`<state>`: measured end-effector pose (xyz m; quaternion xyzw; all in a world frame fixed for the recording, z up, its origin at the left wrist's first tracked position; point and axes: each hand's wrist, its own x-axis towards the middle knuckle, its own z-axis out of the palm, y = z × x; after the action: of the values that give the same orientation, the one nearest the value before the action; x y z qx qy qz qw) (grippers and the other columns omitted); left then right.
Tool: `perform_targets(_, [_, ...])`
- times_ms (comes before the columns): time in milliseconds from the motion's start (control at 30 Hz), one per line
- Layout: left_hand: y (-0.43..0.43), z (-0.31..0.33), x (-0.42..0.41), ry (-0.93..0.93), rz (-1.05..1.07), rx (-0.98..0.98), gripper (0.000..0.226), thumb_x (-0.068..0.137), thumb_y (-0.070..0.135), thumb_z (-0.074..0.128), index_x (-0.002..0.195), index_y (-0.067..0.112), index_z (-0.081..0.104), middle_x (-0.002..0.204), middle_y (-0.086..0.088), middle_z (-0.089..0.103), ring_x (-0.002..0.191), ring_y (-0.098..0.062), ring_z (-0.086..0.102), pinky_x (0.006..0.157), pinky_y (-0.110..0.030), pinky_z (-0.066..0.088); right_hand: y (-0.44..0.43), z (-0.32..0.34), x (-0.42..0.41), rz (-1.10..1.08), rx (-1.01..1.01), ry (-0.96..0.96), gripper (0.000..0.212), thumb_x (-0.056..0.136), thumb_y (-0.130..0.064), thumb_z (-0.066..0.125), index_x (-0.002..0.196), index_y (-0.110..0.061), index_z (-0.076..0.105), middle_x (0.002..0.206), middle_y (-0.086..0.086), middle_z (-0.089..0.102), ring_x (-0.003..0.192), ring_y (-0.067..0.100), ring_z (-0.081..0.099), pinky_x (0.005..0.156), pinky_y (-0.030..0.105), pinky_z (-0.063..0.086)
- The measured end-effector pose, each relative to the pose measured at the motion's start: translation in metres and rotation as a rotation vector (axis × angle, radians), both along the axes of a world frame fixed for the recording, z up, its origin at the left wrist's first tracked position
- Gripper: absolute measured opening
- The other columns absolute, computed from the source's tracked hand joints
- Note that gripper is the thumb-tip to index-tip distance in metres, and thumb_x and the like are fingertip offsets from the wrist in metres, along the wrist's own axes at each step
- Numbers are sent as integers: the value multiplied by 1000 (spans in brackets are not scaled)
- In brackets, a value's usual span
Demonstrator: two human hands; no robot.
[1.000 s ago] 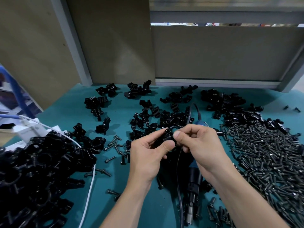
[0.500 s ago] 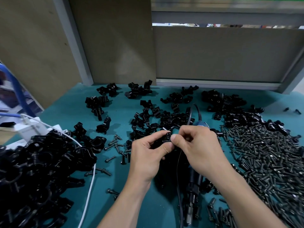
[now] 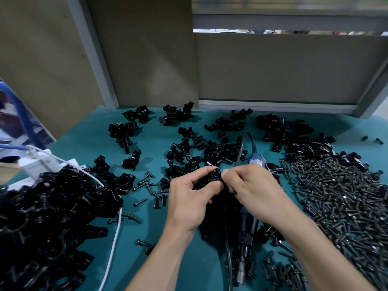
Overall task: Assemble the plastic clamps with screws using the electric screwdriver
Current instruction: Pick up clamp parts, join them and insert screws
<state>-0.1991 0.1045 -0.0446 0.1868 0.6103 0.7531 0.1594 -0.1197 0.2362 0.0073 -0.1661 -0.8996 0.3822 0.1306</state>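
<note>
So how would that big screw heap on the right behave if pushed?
The screw heap lies loose and unboxed on the teal mat, so it would probably spread rather than move as one. Loose screws lie scattered elsewhere; their round shanks and wider heads suggest they would roll in arcs.

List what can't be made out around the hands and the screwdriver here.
- Head view: clamp, gripped by the left hand and pinched by the right hand; fingers cover most of it, hiding any screw.
- Head view: electric screwdriver; the right hand hides its middle, and its tip is too dark.
- Head view: screw pile, cut off by the right edge.
</note>
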Motion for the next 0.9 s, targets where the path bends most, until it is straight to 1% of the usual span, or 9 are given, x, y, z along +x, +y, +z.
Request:
perform_targets(67, [1, -1, -1, -16, 30, 0, 38, 68, 29, 85, 106, 30, 81, 87, -5, 80, 69, -17, 66, 58, -27, 52, 0, 2, 0, -23, -26, 79, 29, 98, -36, 62, 70, -26, 62, 56, -2, 65, 45, 9, 50, 49, 25, 42])
perform_targets(133, [2, -1, 1, -33, 40, 9, 40, 66, 33, 86, 105, 32, 81, 85, -5, 80, 69, -17, 68, 59, -28, 54, 2, 6, 2, 22, -63, 106, 20, 96, -24, 66, 76, -28, 64, 60, -2, 68, 49, 10, 56, 53, 25, 48])
perform_targets(267, [2, 1, 3, -27, 42, -2, 34, 67, 29, 85, 97, 43, 81, 88, 0, 81, 68, -14, 67, 59, -25, 54, 3, 6, 4, 51, 19, 114, 25, 96, -20, 66, 73, -30, 63, 61, -7, 65, 51, 5, 51, 52, 20, 44])
perform_targets(400, [-2, 1, 3, 1, 41, -8, 35, 69, 25, 84, 103, 35, 82, 91, 0, 81, 72, -11, 71, 62, -23, 54, -5, -2, -1, -9, 128, 93, 31, 101, -27, 59, 71, -24, 59, 56, -6, 56, 55, 6, 50, 51, 18, 38])
perform_targets(500, [-4, 1, 2, 13, 39, -2, 38, 68, 32, 87, 105, 35, 81, 93, -1, 81, 78, -13, 74, 65, -23, 55, -3, 1, 1, 60, 81, 60, 29, 101, -31, 58, 72, -30, 58, 59, -6, 61, 50, 6, 50, 49, 21, 39])
perform_targets(600, [-5, 1, 1, 12, 15, -8, 46, 61, 45, 85, 106, 38, 79, 91, -2, 81, 71, -17, 69, 62, -31, 55, 2, 5, 3, 106, 104, 39, 28, 99, -27, 61, 72, -32, 56, 60, -10, 60, 52, 7, 49, 50, 21, 39])
perform_targets(667, [-4, -1, 1, 3, 9, -11, 49, 60, 47, 84, 108, 38, 79, 92, -2, 81, 69, -19, 66, 62, -34, 54, 1, 2, 2, 82, 139, 60, 32, 99, -26, 60, 68, -30, 55, 57, -15, 55, 53, 6, 49, 52, 17, 37])
perform_targets(800, [-3, -1, 0, 30, 23, -39, 47, 60, 46, 83, 107, 40, 79, 92, 1, 81, 68, -19, 66, 60, -34, 55, -4, -5, 0, 34, 118, 76, 43, 103, -28, 54, 61, -23, 48, 52, -11, 50, 51, 9, 46, 51, 20, 36])
perform_targets(900, [-3, -2, -2, 15, 49, -37, 47, 58, 48, 83, 104, 42, 79, 92, 1, 81, 66, -16, 67, 59, -31, 55, -1, -3, 2, 73, 55, 54, 29, 102, -31, 55, 73, -31, 56, 57, -5, 58, 50, 10, 47, 50, 24, 40])
